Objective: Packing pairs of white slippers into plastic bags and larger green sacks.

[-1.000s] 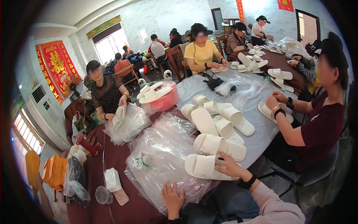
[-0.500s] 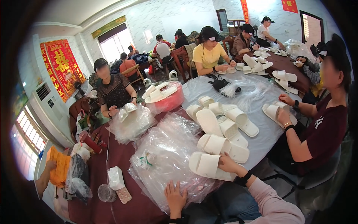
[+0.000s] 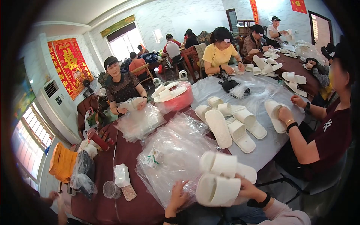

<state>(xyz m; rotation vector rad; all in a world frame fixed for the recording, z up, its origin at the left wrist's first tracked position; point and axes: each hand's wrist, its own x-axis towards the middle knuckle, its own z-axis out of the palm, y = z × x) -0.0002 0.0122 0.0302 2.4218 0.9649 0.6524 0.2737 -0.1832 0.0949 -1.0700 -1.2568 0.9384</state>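
Note:
My right hand (image 3: pixel 248 188) is closed round the heel end of a pair of white slippers (image 3: pixel 218 190), raised near the table's front edge, slightly smeared by motion. The second slipper lies just behind the first, its toe also to the left. Beside the clear plastic bags (image 3: pixel 168 150), my left hand (image 3: pixel 177 195) is open, its fingers apart and holding nothing. A small white label with green marks (image 3: pixel 153 158) lies on the bags. More white slippers (image 3: pixel 218 128) are spread on the grey plastic sheet (image 3: pixel 198 92) beyond my right hand.
At the left stand a white box (image 3: pixel 120 175), a clear plastic cup (image 3: pixel 111 189) and a red flask (image 3: pixel 98 141). Across the table, a person handles slippers over a bag. A person at the right holds a white slipper (image 3: pixel 275 115). Behind stands a red tub (image 3: pixel 179 100) with slippers on top.
My right hand has lifted a pair of slippers off the pile and drawn it nearer. My left hand has risen from lying flat on the bags. The view has shifted slightly.

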